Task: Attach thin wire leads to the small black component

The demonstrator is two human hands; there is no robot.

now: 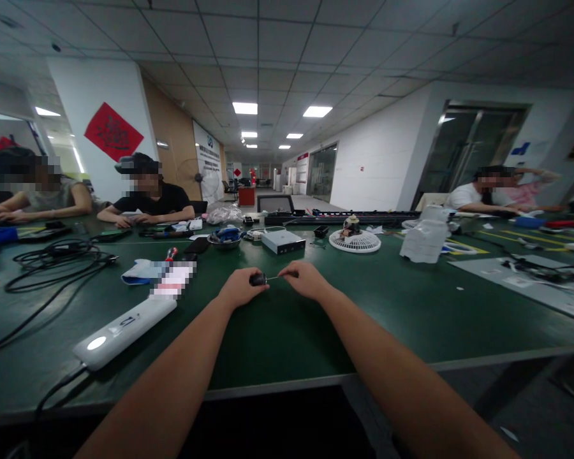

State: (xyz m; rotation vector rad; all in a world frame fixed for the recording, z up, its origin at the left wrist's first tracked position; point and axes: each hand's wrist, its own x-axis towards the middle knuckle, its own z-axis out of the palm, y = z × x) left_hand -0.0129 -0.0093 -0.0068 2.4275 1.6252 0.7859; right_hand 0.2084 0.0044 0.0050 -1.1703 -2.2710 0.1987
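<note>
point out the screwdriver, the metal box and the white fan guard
Screwdriver [257, 280]: head view, on its dark handle.
Metal box [281, 240]: head view, on its top face.
White fan guard [356, 243]: head view, on its ribbed surface.

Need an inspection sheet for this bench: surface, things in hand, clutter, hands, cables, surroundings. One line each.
Surface: green tabletop, pale front edge.
Things in hand: dark-handled tool with a thin shaft, likely a screwdriver.
Clutter: silver box, white fan grille, white molded piece, blue-and-white packet, white device, gray panel with parts on it.
Hands: left hand grips the handle; right hand is at the shaft's tip, exact grip unclear.
Cables: black cable coil at left; cord running from the white device's near end.
Surroundings: person in black top among others seated around; lit ceiling panels.
</note>
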